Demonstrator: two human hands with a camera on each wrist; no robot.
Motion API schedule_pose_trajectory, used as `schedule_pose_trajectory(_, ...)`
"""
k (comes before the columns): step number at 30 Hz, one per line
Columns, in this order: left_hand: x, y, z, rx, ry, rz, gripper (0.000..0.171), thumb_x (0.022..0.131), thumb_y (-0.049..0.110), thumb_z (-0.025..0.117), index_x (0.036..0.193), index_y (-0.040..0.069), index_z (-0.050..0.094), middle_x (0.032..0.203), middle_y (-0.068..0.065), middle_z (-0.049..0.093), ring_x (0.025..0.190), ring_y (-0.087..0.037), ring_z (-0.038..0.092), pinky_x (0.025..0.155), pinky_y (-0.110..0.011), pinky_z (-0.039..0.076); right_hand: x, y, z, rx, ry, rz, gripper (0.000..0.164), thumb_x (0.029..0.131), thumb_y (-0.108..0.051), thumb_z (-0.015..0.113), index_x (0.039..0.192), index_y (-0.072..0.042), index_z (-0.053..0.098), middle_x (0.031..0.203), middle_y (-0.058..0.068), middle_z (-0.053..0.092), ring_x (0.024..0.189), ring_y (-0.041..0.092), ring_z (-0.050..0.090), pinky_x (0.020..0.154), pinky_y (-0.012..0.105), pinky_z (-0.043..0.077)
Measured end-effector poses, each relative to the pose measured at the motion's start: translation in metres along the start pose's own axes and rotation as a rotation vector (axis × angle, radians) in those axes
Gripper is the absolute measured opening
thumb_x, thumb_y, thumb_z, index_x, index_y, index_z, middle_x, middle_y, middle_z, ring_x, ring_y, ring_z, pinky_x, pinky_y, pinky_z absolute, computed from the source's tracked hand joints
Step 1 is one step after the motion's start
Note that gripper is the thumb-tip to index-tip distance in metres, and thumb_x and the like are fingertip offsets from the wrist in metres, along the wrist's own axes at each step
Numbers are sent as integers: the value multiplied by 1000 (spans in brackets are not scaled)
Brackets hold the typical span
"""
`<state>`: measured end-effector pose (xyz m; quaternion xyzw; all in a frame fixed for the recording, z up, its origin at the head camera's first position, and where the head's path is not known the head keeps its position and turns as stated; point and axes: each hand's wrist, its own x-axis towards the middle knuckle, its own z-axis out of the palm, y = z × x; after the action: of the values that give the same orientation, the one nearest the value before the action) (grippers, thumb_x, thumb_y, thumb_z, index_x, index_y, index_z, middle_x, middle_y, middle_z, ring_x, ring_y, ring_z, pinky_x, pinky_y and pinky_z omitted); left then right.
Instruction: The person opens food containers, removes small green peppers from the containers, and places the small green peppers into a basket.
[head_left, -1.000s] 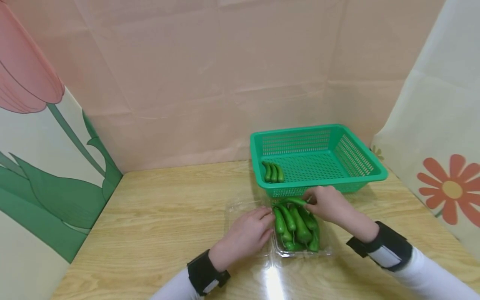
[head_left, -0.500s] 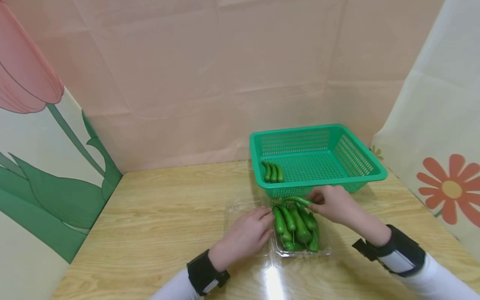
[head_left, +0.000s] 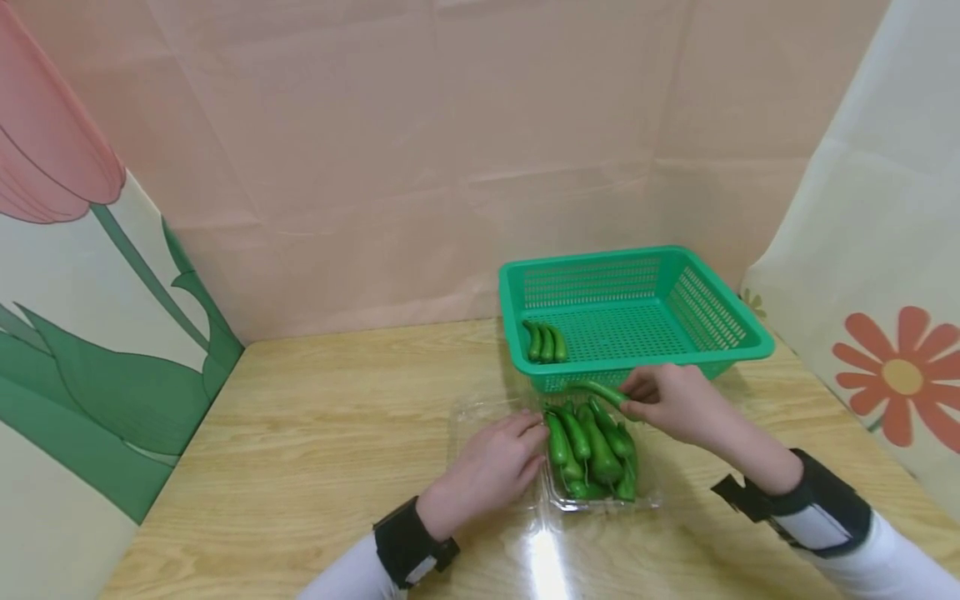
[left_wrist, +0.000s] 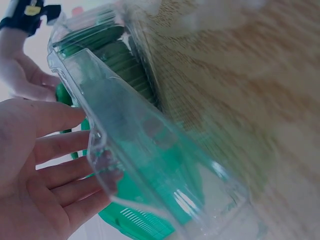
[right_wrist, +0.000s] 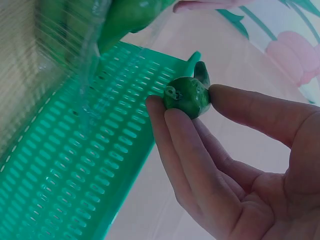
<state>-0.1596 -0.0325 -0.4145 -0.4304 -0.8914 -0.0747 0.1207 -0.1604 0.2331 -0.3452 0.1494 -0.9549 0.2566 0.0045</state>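
My right hand [head_left: 678, 406] pinches a long green chili pepper [head_left: 598, 389] by one end, thumb opposite fingertips. In the right wrist view, the pepper's rounded end [right_wrist: 186, 98] faces the camera. The pepper is held over the far end of a hinged clear plastic box [head_left: 651, 501], close to the basket's near wall. Several green peppers [head_left: 600, 454] lie piled lengthwise inside the box. My left hand [head_left: 489, 467] rests at the box's left side, over its opened lid. In the left wrist view, its fingers [left_wrist: 62, 147] are extended, with fingertips at the clear plastic edge.
Behind the box stands a green slotted basket [head_left: 630, 329], with a small cluster of green peppers [head_left: 547, 343] in its left front corner. Wood-grain tabletop [head_left: 330, 433] extends to the left. A pink backdrop [head_left: 390, 167] rises behind the table.
My right hand has moved slightly right and upward, lifting the pinched pepper off the pile toward the basket's near wall. The left hand has stayed in place.
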Motion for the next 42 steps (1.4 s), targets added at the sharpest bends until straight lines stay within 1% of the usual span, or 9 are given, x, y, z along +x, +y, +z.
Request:
schedule_pose_trajectory(7, 0, 0, -1, -3, 0, -2, 39, 92, 30, 59, 125, 9, 59, 133, -10, 56, 126, -24, 52, 108, -35, 43, 2, -6, -7, 8, 11, -11, 21, 84, -17, 70, 98, -2, 68, 87, 9, 72, 77, 21, 69, 63, 33, 60)
schedule_pose_trajectory(14, 0, 0, 0, -1, 2, 2, 38, 92, 30, 59, 125, 10, 59, 133, -10, 56, 125, -24, 52, 107, -35, 43, 8, -9, -13, -14, 40, -13, 22, 84, -19, 71, 98, -3, 68, 88, 8, 72, 79, 21, 69, 65, 34, 60)
schedule_pose_trajectory(22, 1, -1, 1, 9, 3, 1, 38, 92, 30, 59, 125, 10, 58, 134, -9, 56, 126, -23, 52, 108, -34, 43, 19, -14, -21, -11, 50, -15, 23, 85, -19, 70, 100, -3, 67, 90, 10, 72, 81, 23, 68, 67, 37, 60)
schedule_pose_trajectory(31, 1, 0, 1, 9, 4, 8, 38, 92, 30, 59, 125, 10, 59, 133, -9, 56, 126, -24, 52, 108, -34, 43, 36, -12, -25, -13, 56, -16, 24, 86, -22, 69, 101, -3, 66, 91, 9, 72, 82, 23, 68, 69, 39, 59)
schedule_pose_trajectory(38, 1, -1, 1, 3, 21, 19, 38, 91, 28, 62, 123, 9, 60, 131, -10, 58, 124, -25, 53, 107, -36, 44, 49, -12, -29, -5, 48, 6, 26, 88, -23, 67, 104, -3, 66, 95, 12, 71, 85, 25, 67, 70, 41, 58)
schedule_pose_trajectory(42, 1, -1, 2, 8, 20, 17, 37, 91, 28, 61, 123, 9, 60, 132, -10, 58, 125, -25, 53, 107, -35, 44, 56, -14, -31, -2, 55, 19, 27, 88, -24, 66, 105, -3, 66, 97, 13, 71, 87, 27, 67, 70, 41, 58)
